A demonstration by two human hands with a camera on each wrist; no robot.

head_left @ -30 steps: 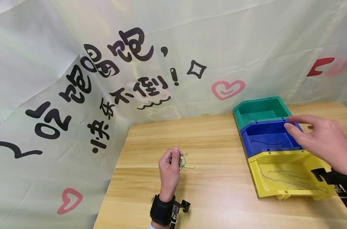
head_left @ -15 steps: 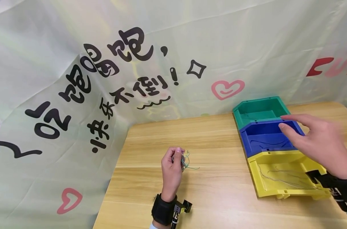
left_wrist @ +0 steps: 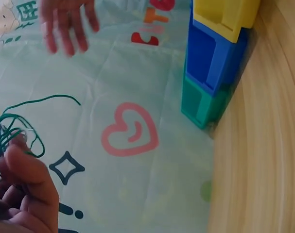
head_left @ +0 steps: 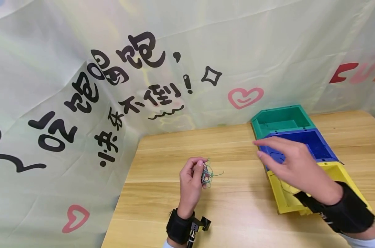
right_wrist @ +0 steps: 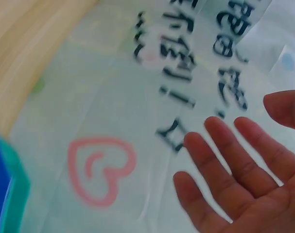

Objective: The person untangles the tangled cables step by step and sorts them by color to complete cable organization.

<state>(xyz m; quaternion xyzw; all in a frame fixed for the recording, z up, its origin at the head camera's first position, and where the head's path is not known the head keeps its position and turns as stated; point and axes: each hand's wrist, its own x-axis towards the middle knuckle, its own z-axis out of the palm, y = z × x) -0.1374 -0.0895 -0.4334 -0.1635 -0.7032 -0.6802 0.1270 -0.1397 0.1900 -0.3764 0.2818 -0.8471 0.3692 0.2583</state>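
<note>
My left hand [head_left: 191,179] pinches a tangled bundle of thin wires [head_left: 207,175] between thumb and curled fingers, above the middle of the table. Green strands dominate, and one loose green end sticks out to the right; the left wrist view shows the same wire tangle [left_wrist: 13,133] looped over the fingertips. My right hand [head_left: 294,165] hovers over the blue bin [head_left: 319,137] and yellow bin [head_left: 345,174], its thumb and fingers apart and nothing between them. In the right wrist view the fingers [right_wrist: 220,160] are spread and bare. A pale wire lies partly hidden in the yellow bin.
A green bin [head_left: 281,120] stands behind the blue one, the three joined in a row on the right of the wooden table [head_left: 162,151]. A printed cloth backdrop [head_left: 206,41] rises behind and left of the table.
My right hand has moved left across the bins, from their right side toward the left hand. My left hand has shifted slightly right with the wires still pinched.
</note>
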